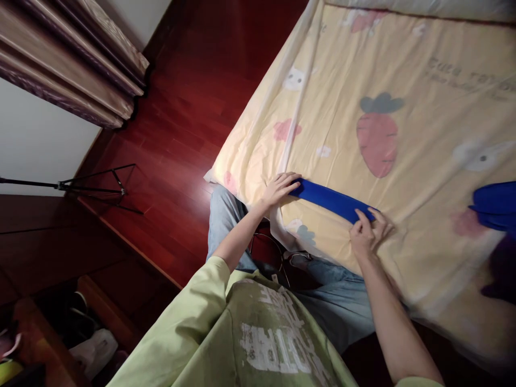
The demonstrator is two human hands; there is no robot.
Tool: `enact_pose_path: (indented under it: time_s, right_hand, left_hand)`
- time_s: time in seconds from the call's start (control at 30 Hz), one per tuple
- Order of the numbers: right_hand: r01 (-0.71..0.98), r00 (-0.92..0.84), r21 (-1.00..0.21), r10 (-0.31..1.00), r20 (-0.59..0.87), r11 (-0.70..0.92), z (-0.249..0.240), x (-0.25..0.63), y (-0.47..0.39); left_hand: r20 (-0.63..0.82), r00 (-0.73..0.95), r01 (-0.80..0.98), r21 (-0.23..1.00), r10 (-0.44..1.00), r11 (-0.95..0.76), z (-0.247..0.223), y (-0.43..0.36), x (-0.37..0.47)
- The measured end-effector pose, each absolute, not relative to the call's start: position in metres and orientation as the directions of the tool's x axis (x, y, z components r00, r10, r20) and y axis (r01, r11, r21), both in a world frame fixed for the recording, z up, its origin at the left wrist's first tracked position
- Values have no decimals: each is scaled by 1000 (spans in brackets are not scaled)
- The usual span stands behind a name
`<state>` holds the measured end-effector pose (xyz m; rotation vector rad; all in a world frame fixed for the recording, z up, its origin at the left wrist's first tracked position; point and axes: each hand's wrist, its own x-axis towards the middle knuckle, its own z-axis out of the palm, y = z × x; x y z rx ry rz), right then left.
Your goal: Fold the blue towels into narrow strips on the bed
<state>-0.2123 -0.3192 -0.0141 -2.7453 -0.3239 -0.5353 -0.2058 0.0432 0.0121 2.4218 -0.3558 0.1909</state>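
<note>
Blue folded cloth strip (331, 201) lies on the carrot-print bedsheet (423, 129), nr its edge. Your L hand (280, 189): fingers laid over one end; R hand (368, 231): fingers bent at the other; can't tell if either's pinching. Press both ends evenly, smooth outward, no creases.

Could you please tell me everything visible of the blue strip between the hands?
The blue strip is long, narrow and plain, and looks like cloth, perhaps folded. It lies on the yellow bed cover, slanting down rightward in the view. The left hand touches one end, the right hand the other.
</note>
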Motion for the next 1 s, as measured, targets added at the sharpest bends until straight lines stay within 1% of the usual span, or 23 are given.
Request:
enact_pose_path:
  time_s: [0.03, 0.07, 0.13, 0.27, 0.37, 0.43, 0.5, 0.6, 0.73, 0.8, 0.87, 1.0]
  right_hand:
    - [337, 902, -252, 235, 361, -907, -12, -213, -318]
    - [381, 898, -245, 293, 329, -892, -9, -212, -317]
    - [429, 889, -234, 361, 282, -873, -3, -211, -316]
    - [463, 876, -182, 417, 241, -867, 12, -205, -313]
    - [496, 860, -127, 464, 213, -859, 27, -193, -315]
    - [532, 842, -94, 513, 168, -842, 40, -180, -317]
    - [567, 823, -64, 560, 96, -821, 56, -164, -318]
    - [585, 811, -8, 585, -7, -811, 86, -137, -310]
    - [635, 772, 65, 630, -90, -770, 130, -100, -271]
    - [700, 714, 89, 694, -88, -709, 149, -83, -237]
    - [769, 637, 105, 769, -53, -630, 161, -66, -195]
    - [871, 484, 79, 875, 29, -484, 162, -34, -99]
  left_hand:
    - [241, 923, -385, 587, -300, -713, 11, 47, -205]
    - [248, 900, -435, 571, -359, -696, 11, 51, -204]
    - [255, 873, -485, 537, -415, -691, 13, 57, -200]
    - [217, 824, -562, 431, -523, -706, 23, 61, -190]
    - [156, 812, -579, 331, -562, -745, 31, 57, -178]
    - [120, 806, -588, 274, -579, -761, 38, 54, -171]
    - [98, 801, -594, 245, -590, -766, 47, 54, -167]
    - [112, 796, -602, 248, -594, -759, 65, 65, -172]
    - [150, 798, -602, 244, -584, -760, 89, 98, -201]
    - [162, 819, -573, 248, -550, -781, 96, 122, -221]
    - [169, 848, -531, 269, -503, -804, 99, 147, -241]
    - [182, 895, -446, 343, -408, -827, 94, 197, -275]
